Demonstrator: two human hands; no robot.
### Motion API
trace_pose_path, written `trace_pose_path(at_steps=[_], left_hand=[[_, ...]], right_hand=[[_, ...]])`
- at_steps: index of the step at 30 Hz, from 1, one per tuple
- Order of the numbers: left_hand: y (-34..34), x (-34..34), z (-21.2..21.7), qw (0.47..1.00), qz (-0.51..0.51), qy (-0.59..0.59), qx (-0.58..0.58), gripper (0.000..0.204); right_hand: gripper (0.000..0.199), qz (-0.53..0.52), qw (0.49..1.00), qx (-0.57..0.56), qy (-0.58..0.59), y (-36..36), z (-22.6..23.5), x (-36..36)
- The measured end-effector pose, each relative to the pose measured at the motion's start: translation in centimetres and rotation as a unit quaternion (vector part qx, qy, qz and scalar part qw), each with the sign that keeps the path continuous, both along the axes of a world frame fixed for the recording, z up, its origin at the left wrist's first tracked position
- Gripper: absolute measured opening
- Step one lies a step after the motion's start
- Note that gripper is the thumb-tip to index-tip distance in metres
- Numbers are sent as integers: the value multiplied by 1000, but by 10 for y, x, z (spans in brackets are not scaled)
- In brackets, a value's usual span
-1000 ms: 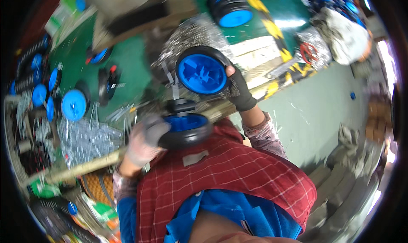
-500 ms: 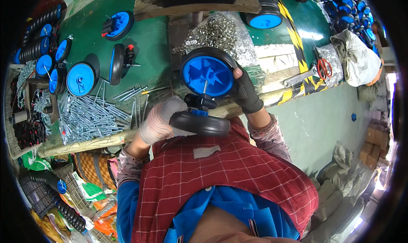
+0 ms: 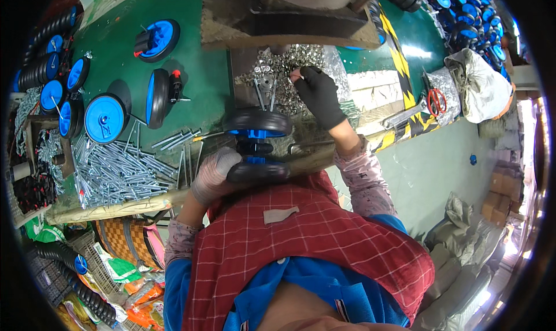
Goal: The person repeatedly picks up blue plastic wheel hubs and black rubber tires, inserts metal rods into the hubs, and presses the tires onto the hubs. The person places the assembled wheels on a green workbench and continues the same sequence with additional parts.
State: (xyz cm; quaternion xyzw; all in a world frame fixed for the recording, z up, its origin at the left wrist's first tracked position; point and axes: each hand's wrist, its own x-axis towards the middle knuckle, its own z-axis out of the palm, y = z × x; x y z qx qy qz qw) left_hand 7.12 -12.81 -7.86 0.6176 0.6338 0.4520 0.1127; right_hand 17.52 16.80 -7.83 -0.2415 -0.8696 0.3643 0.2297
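My left hand (image 3: 216, 173), in a pale striped glove, grips a twin-wheel assembly (image 3: 258, 172) at the table's front edge. Two black tyres with blue hubs are joined by a black bracket, and two bolts (image 3: 260, 95) stick up beyond the farther wheel. My right hand (image 3: 318, 97), in a black glove with bare fingertips, reaches into a heap of small shiny metal nuts (image 3: 278, 65). Its fingers are pinched together; whether they hold a nut cannot be made out. Loose long bolts (image 3: 119, 172) lie in a pile to the left.
A machine's heavy base (image 3: 289, 30) overhangs the far side of the nuts. Single wheels (image 3: 105, 118) stand at the left. Red-handled scissors (image 3: 435, 102), a wrench (image 3: 404, 114) and a white sack (image 3: 478, 85) lie right. More wheels (image 3: 466, 18) are heaped far right.
My right hand has let go of the wheel and moved away to the nuts. The assembly has turned so both wheels stand edge-on, still in my left hand.
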Motion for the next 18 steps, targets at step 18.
trace_pose_path(at_steps=[18], left_hand=[[-11, -6, -6, 998, 3, -41, -50, 58]], right_hand=[[11, 41, 996, -26, 79, -14, -3, -19]])
